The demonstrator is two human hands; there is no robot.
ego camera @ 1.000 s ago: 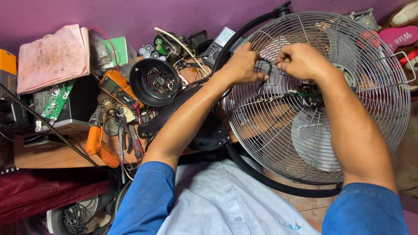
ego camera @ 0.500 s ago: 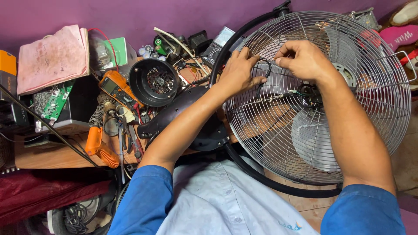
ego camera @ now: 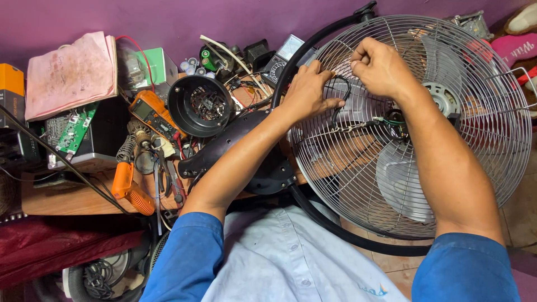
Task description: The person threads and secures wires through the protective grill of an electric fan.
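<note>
A large round fan with a chrome wire guard [ego camera: 447,184] and grey blades lies face-up across the lap of a person in a blue-sleeved shirt, its black tubular stand [ego camera: 313,47] arcing behind both hands. Over the last second the two hands have drawn a little closer together on the upper part of the grille, and a thin black wire loop [ego camera: 341,95] now stands clear between them, where before it was bunched under the fingers; that reads as the lead being worked free of the guard rather than merely held. The left hand [ego camera: 305,92] lies on the wires with fingers half curled, thumb and forefinger nipping the near end of the loop. The right hand [ego camera: 383,67] is closed into a loose fist just beyond it, fingertips pressed together on the far end. Below the right wrist the bare motor hub [ego camera: 442,98] shows, with green and black leads [ego camera: 394,120] knotted beside it. Left of the left forearm sits a black dome-shaped motor housing [ego camera: 200,106], farther left an orange multimeter [ego camera: 151,112], and nearer the elbow an orange-handled soldering tool [ego camera: 127,187] on the cluttered wooden bench [ego camera: 61,198].
</note>
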